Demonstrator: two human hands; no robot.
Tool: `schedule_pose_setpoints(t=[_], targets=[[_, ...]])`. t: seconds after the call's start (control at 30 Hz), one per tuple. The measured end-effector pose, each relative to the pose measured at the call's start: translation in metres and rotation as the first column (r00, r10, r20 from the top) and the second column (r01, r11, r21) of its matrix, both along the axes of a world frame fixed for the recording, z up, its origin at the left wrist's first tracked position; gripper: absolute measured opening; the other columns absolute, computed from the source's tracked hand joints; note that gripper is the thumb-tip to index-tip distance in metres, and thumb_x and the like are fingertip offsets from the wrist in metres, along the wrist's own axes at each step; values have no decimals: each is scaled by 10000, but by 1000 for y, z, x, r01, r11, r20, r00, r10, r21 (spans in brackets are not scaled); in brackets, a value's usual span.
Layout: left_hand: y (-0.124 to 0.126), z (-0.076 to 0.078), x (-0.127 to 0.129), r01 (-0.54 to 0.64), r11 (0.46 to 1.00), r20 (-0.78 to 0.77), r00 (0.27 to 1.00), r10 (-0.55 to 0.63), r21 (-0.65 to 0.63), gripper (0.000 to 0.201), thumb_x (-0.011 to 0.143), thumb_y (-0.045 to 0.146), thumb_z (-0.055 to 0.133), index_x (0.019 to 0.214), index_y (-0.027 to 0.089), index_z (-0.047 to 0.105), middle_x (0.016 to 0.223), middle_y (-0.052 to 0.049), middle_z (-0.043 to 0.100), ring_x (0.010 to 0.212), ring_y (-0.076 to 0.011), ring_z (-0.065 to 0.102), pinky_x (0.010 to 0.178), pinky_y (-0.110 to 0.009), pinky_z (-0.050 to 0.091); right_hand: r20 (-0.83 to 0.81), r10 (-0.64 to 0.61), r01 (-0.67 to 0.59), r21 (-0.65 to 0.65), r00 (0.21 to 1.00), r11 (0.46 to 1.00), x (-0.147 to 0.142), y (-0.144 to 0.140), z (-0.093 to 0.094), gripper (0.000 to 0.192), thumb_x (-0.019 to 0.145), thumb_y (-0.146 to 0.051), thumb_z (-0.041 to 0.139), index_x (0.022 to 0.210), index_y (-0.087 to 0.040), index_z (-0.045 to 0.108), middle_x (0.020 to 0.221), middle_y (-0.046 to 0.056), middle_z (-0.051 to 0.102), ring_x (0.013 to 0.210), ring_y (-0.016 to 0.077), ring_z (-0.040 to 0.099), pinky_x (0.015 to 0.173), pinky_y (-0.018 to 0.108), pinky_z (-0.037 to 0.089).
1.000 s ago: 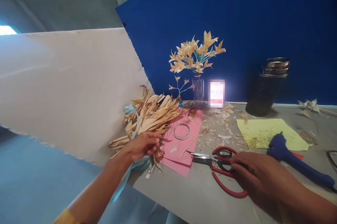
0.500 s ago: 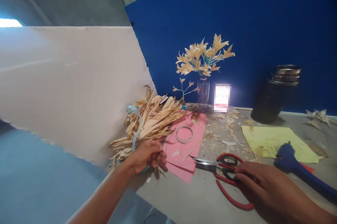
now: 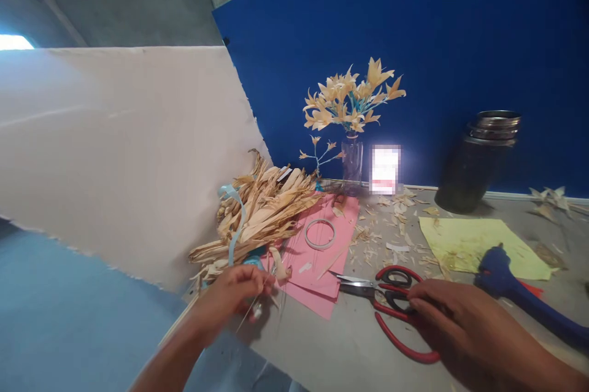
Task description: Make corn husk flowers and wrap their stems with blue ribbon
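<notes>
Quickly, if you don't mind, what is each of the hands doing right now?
Left hand: closed, pinching thin wires.
Right hand: resting on the red scissors; grip cannot be told.

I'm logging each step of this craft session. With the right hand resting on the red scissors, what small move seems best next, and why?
Probably slip the right hand's fingers into the red scissors' loops: it only rests on them, while the left hand pinches a thin wire.

Red-handled metal scissors [image 3: 386, 303], matt pink paper [image 3: 322, 257]
</notes>
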State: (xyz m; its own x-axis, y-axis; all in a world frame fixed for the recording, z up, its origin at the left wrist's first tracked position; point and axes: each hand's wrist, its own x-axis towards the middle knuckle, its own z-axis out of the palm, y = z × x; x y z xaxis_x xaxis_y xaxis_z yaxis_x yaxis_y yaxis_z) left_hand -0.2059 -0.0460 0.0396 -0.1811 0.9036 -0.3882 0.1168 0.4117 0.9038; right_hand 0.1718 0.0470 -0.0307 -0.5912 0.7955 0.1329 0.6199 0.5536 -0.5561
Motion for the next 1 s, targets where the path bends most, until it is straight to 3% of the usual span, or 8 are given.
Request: schedule_pose_setpoints(t=[0.07,0.13,0.27,0.37,0.47,0.57,0.77,1.0], targets=[[-21,-2,6,62,997,-27,998,-63,-37,321,710,428,743,672,193,528,733,-60,698,604,-173,624,429,-226,432,4,-1,1,-8,1000,1000,0,0,0,361,999,-409,398,835,-275,691,786,30,728,693,212,668,629,300,491],[-38,-9,14,160,982,50,987,-156,-104,391,740,523,720,694,215,483,577,-25,648,448,-155,567,383,-224,388,21,18,-18,2,1000,1000,0,0,-1,339,1006,-390,391,909,-271,693,890,49,736,791,224,681,712,326,511],[-45,-23,36,202,977,180,966,-187,-71,369,805,513,691,752,224,469,503,32,572,350,-82,430,364,-176,269,87,71,-75,43,994,996,-2,0,-7,253,980,-334,459,1086,-275,681,1165,96,695,1019,265,663,844,382,516],[-24,-24,55,156,988,210,966,-153,2,349,815,483,692,758,204,489,603,15,614,388,-47,397,374,-159,210,139,38,-49,77,990,996,-9,-1,-10,246,961,-294,494,1128,-270,673,1187,102,677,1021,265,664,855,384,521],[10,-20,73,155,983,283,943,-177,100,332,803,454,697,750,184,511,812,-77,707,578,-114,596,448,-187,365,193,5,-26,108,981,994,-18,-3,-7,239,958,-253,494,1109,-252,679,1145,101,680,970,250,675,816,356,526],[47,-14,90,212,969,305,921,-241,126,305,797,425,701,768,174,530,824,-103,716,645,-161,658,534,-239,460,267,-28,-5,122,963,993,-22,-5,-1,234,962,-216,479,1060,-241,689,1085,92,687,930,242,676,752,328,509],[107,-7,121,260,934,258,911,-322,244,225,763,287,693,756,179,496,856,-85,714,685,-147,662,521,-215,462,289,-188,135,194,939,972,-17,1,4,252,994,-247,447,968,-216,695,981,81,676,850,230,654,674,307,450],[132,-34,132,101,907,282,931,-231,410,219,746,323,684,751,185,515,664,15,625,496,-71,532,437,-170,353,311,-87,28,188,947,982,-30,12,-1,250,1013,-238,452,1015,-221,701,990,76,678,896,227,624,722,308,422]])
